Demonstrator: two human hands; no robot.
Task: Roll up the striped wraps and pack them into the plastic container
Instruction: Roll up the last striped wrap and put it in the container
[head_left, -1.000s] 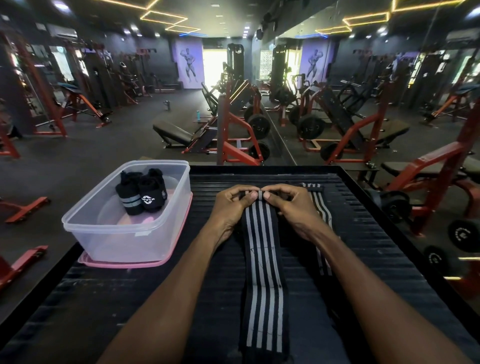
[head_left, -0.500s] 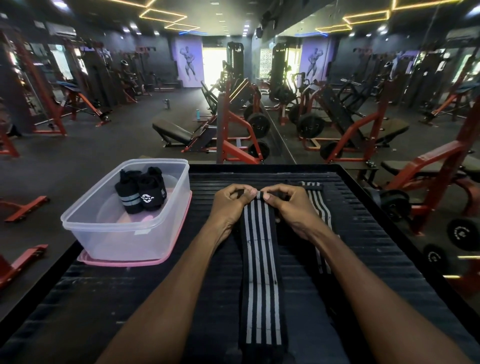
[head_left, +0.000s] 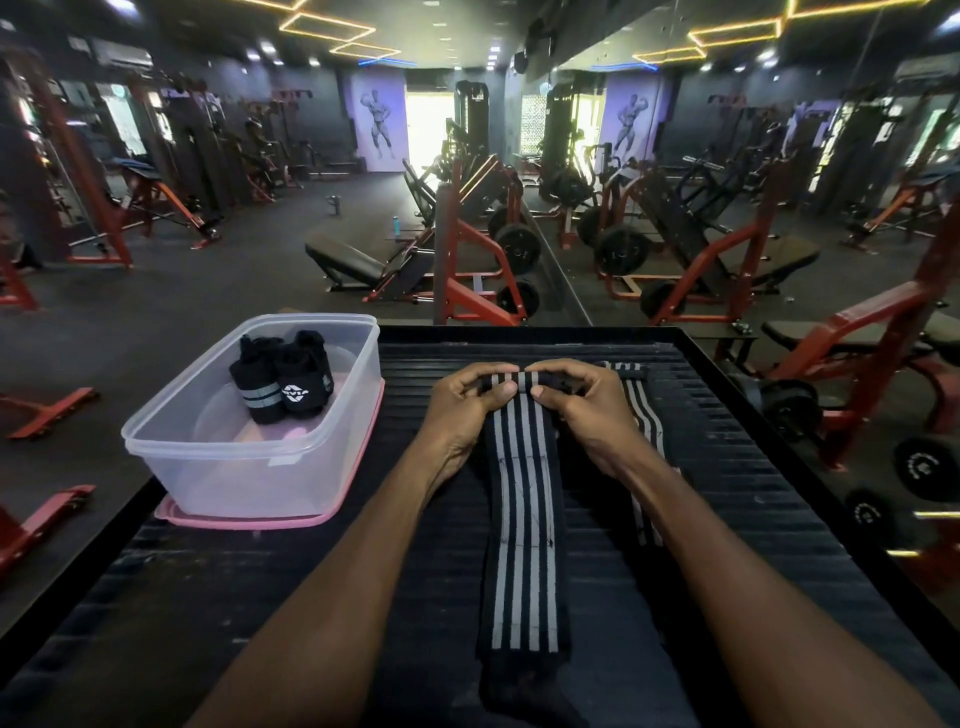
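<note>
**Striped wrap pinched at its far end by both hands**

Striped black elastic wrap with grey lengthwise lines (head_left: 524, 519) is laid flat along the middle of the dark ribbed table top (head_left: 753, 519), running from the near edge toward the far side. Its far end is curled into a small tight roll, and that roll is pinched from both sides. The left hand (head_left: 460, 410) is closed on the left part of the roll, with the thumb pressed on the fabric on the near side and the fingers curled over the top. The right hand (head_left: 587, 410) is closed on the right part in the same way, and the two sets of fingertips nearly meet at the middle.

A second striped black wrap (head_left: 641, 415) is seen lying flat just to the right, partly hidden under the right hand and forearm.

At the far left of the table a clear rectangular plastic container (head_left: 249, 457) is set on a pink lid (head_left: 291, 519). Two rolled black wraps (head_left: 283, 387) are stood side by side against its far wall, one showing a grey band, the other a white logo.

Red gym machines and weight plates are visible beyond the table.
</note>
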